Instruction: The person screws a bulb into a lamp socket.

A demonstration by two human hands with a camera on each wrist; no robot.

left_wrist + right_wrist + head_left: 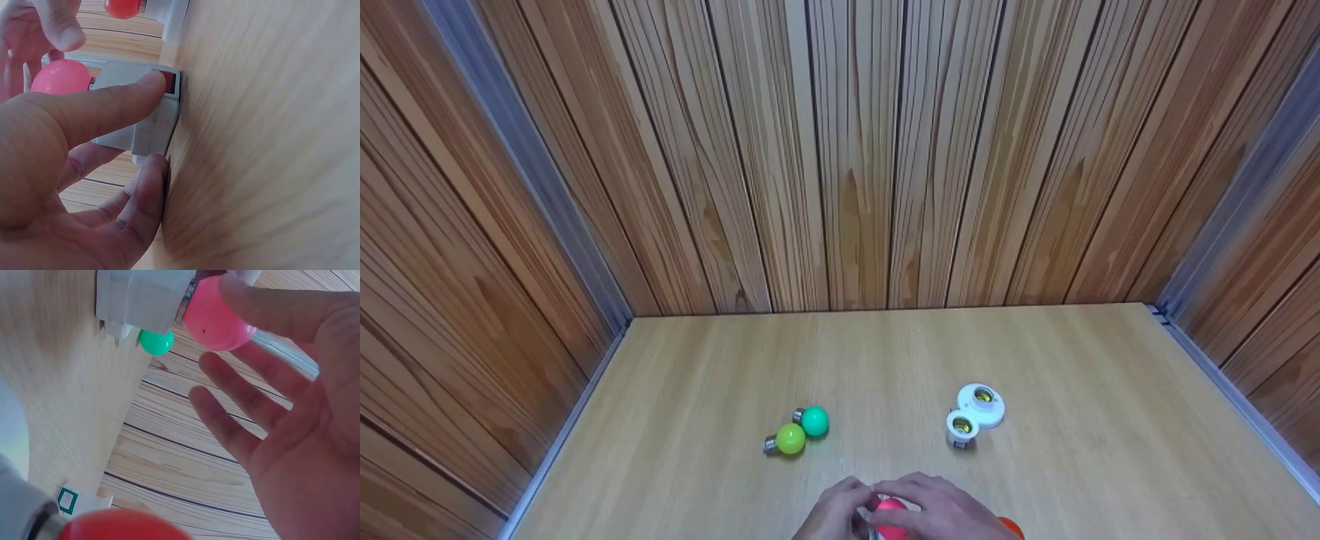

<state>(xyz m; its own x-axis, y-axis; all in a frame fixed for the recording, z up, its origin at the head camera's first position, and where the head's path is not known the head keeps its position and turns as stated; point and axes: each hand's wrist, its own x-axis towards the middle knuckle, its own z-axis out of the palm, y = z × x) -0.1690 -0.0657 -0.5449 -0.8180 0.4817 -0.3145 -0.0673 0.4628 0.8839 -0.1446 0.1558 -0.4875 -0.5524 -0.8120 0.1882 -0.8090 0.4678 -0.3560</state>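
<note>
My left hand point(836, 510) grips a boxy white lamp holder point(115, 124) low over the table, thumb at its red switch point(169, 82) and fingertips curled at its base. A pink light bulb point(216, 318) sits at the holder's mouth, a strip of its metal base showing. With my right hand point(937, 506) I hold this bulb between thumb and index finger. In the right wrist view its other fingers spread loosely beside the bulb.
A red-orange bulb point(1011, 526) in a white holder stands right of my hands. Beyond lie a green bulb point(814, 421) and a yellow-green bulb point(790, 439), left, and a round lamp base point(994, 412) and a smaller socket point(961, 439), right. Wood-patterned walls point(855, 150) enclose the table.
</note>
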